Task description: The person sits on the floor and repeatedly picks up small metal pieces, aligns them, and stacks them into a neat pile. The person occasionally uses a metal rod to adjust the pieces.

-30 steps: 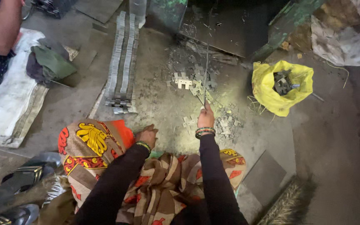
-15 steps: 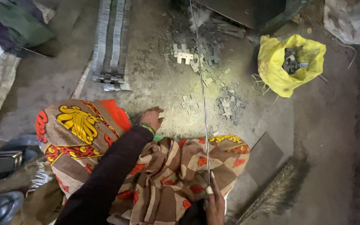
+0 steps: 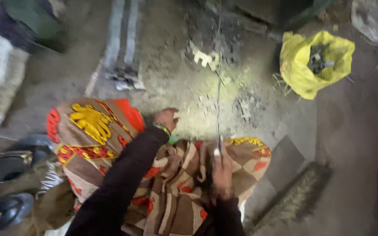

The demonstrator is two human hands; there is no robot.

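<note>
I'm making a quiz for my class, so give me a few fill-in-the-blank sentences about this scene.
1. The right hand grips a long thin metal ____.
2. The crumpled plastic bag on the ground is ____.
3. The left hand rests on the ____ beside the red and yellow patterned cloth.

Missing words: rod; yellow; ground

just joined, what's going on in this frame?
A person sits on the ground with a patterned cloth over the lap. The right hand grips the near end of a thin metal rod, which runs away across the dusty floor toward small pale pieces. The left hand rests near the knee, holding nothing visible. A yellow bag lies open to the right.
</note>
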